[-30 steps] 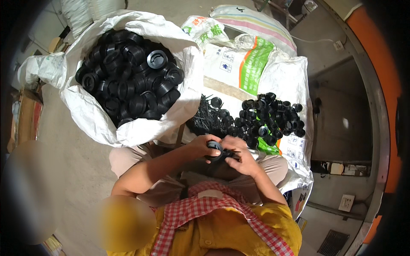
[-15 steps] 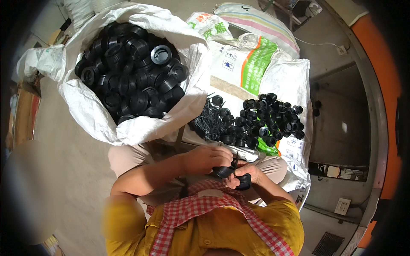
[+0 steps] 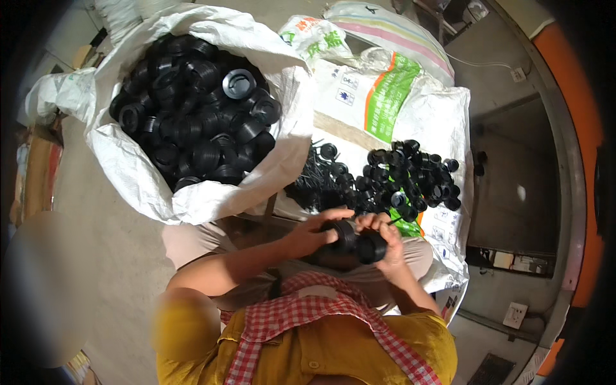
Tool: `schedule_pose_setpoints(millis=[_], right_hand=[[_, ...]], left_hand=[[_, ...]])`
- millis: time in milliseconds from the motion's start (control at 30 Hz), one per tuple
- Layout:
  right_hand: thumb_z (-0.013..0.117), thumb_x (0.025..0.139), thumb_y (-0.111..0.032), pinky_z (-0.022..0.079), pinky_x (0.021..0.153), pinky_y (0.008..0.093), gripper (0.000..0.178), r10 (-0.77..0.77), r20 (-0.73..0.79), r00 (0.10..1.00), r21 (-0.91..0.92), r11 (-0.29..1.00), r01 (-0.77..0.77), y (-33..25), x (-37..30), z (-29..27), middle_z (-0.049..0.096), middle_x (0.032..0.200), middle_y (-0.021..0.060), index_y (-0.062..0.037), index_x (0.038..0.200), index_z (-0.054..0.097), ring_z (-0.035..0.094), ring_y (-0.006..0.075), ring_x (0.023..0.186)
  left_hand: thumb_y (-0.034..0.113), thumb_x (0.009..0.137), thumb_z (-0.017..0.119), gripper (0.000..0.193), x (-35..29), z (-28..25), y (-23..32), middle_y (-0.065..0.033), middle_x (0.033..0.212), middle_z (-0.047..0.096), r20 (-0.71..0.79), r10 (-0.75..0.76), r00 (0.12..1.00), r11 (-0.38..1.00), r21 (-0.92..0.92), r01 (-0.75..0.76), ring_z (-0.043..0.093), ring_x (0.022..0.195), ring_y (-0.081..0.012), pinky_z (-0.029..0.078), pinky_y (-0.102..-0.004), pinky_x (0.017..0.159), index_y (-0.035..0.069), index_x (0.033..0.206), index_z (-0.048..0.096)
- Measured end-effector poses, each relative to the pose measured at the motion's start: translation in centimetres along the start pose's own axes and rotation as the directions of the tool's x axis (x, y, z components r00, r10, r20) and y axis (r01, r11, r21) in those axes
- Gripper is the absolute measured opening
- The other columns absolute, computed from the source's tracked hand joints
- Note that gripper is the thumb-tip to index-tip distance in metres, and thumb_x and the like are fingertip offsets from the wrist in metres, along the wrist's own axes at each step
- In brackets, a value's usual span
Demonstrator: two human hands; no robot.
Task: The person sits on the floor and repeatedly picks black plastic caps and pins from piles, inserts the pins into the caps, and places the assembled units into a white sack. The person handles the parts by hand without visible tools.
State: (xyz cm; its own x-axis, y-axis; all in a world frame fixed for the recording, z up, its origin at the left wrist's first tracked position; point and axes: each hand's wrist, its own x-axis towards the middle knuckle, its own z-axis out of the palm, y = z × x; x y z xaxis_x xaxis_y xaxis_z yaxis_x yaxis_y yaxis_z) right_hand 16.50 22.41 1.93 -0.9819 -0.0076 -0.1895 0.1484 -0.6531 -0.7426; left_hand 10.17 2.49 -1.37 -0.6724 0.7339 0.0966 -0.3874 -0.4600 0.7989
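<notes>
Above my lap, my left hand (image 3: 309,235) is closed round a black ribbed plastic cap (image 3: 344,236). Close beside it, my right hand (image 3: 391,251) grips a second black round cap (image 3: 370,248), its fingers bent over the far side. A thin dark strip (image 3: 395,221) sticks out past the right fingertips; whether it belongs to a cap I cannot tell. Just beyond my hands lie a pile of smaller black caps (image 3: 410,176) and a heap of thin black strips (image 3: 307,186).
At the far left stands a white woven sack (image 3: 128,183), rolled open and full of large black ribbed caps (image 3: 192,122). Printed white sacks (image 3: 436,109) lie under the small pieces. A grey metal panel (image 3: 513,173) rises along the right.
Both hands have moved up and slightly away from my body, bringing the two caps side by side. The thin dark piece that pointed upward between them now slants out by the right fingers.
</notes>
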Motion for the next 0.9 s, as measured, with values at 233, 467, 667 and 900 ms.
schedule_pose_setpoints(millis=[233, 467, 667, 900], right_hand=[[0.051, 0.09, -0.005, 0.043, 0.09, 0.0344, 0.015, -0.551, 0.248, 0.797, -0.77, 0.387, 0.508, 2.7, 4.7, 3.2, 0.063, 0.102, 0.0135, 0.0009, 0.099, 0.062, 0.055, 0.022, 0.102], [0.049, 0.08, 0.009, 0.047, 0.081, 0.027, 0.042, -0.255, -0.311, 0.915, -0.824, 0.553, -0.126, 10.6, 8.8, -7.3, 0.063, 0.096, 0.0135, 0.0042, 0.122, 0.048, 0.059, 0.0186, 0.087], [0.077, 0.073, -0.015, 0.044, 0.094, 0.0359, 0.074, -0.298, -0.437, 0.849, -0.875, 0.358, -0.325, 12.5, 17.6, -12.5, 0.055, 0.121, 0.0229, 0.0056, 0.133, 0.039, 0.055, 0.0285, 0.111], [0.064, 0.087, -0.021, 0.049, 0.081, 0.0354, 0.031, -0.228, -0.47, 0.853, -0.883, 0.101, -0.459, 15.0, 24.9, -17.1, 0.068, 0.091, 0.015, -0.0051, 0.113, 0.062, 0.065, 0.027, 0.087]], left_hand=[[-0.004, 0.08, 0.059, 0.045, 0.1, -0.7, 0.7, -0.0102, 0.112, 0.055, -0.033, -0.359, 0.933, 0.807, -0.512, 0.293, 0.055, 0.102, -0.0265, 0.045, -0.0352, 0.087, 0.008, 0.122, 0.052], [0.018, 0.067, 0.072, 0.042, -0.9, -0.2, 6.3, -0.0183, 0.11, 0.051, 0.287, 0.332, 0.899, 0.008, 0.952, -0.307, 0.05, 0.096, -0.0314, 0.041, -0.0383, 0.082, 0.009, 0.107, 0.059], [0.021, 0.072, 0.075, 0.067, -1.1, -3.0, 18.3, -0.0251, 0.137, 0.038, -0.056, 0.857, 0.513, -0.268, 0.801, 0.536, 0.042, 0.123, -0.0379, 0.032, -0.0461, 0.103, 0.004, 0.131, 0.048], [0.016, 0.07, 0.065, 0.047, -2.5, -1.7, 11.5, -0.0193, 0.124, 0.046, 0.334, 0.716, 0.613, -0.253, 0.942, -0.218, 0.046, 0.118, -0.0385, 0.036, -0.0551, 0.098, 0.006, 0.115, 0.054]])
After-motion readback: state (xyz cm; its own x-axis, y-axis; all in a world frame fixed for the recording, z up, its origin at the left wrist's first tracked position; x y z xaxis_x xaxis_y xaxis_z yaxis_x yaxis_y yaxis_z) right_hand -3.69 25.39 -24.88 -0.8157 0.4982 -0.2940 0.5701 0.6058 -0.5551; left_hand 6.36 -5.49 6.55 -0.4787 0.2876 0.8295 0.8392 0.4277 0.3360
